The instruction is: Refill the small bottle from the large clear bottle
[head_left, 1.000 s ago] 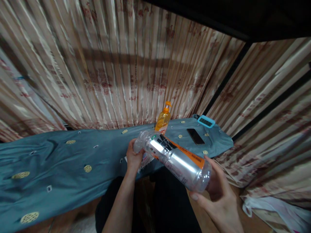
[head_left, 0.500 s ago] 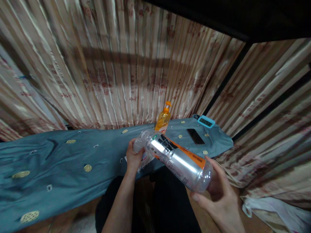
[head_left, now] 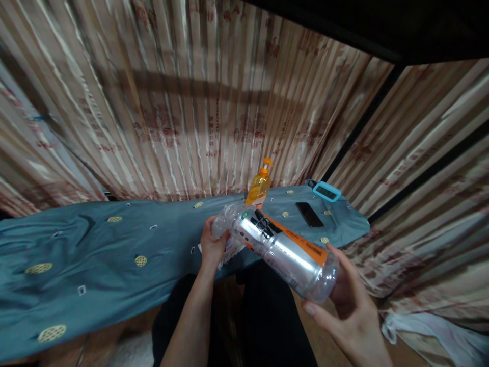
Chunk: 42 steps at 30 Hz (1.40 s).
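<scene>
A clear plastic bottle (head_left: 282, 250) with a silver and orange label lies tilted across my view, its base toward me at the lower right. My left hand (head_left: 214, 244) is closed round its neck end. At the base, my right hand (head_left: 351, 300) cups the bottle, with the thumb below and the fingers along the far side. The bottle looks empty. Under the neck end, a white crumpled item (head_left: 231, 251) shows partly; what it is I cannot make out. Behind the bottle stands a pump bottle (head_left: 259, 188) with yellow liquid and an orange pump.
A narrow surface with a blue-green cloth (head_left: 114, 255) runs along a pleated curtain (head_left: 191, 102). On its right part lie a dark phone (head_left: 309, 214) and a blue-framed digital clock (head_left: 326, 191). A white plastic bag (head_left: 431, 329) is at the lower right.
The view has shifted slightly. Both hands keep their places on the plastic bottle, and the bottle's tilt is nearly the same.
</scene>
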Each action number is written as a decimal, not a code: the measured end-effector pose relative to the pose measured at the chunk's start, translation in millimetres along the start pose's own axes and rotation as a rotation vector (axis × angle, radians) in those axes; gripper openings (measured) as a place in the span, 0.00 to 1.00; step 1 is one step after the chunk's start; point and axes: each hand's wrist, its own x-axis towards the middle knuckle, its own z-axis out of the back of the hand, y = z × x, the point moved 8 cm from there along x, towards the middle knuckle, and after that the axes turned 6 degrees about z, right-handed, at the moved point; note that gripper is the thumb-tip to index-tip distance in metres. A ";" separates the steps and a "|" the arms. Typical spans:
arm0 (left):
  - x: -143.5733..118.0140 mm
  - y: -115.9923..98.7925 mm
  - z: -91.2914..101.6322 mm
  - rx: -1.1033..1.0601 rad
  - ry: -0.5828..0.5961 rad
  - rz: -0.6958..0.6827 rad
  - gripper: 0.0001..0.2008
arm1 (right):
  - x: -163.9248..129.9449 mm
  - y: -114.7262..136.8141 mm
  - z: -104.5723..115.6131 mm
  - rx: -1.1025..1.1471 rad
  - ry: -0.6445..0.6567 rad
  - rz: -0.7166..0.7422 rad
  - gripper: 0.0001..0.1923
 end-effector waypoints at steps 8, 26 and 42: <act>1.1 -0.9 1.0 0.023 -0.014 0.010 0.21 | 1.9 5.6 -0.3 -0.016 0.008 0.026 0.44; 0.7 -2.2 -0.3 0.001 -0.001 0.010 0.21 | 2.3 5.7 -1.3 -0.028 0.040 0.027 0.44; 1.5 -0.9 -0.5 0.005 -0.005 -0.020 0.21 | 6.3 7.1 0.4 -0.032 0.038 0.054 0.43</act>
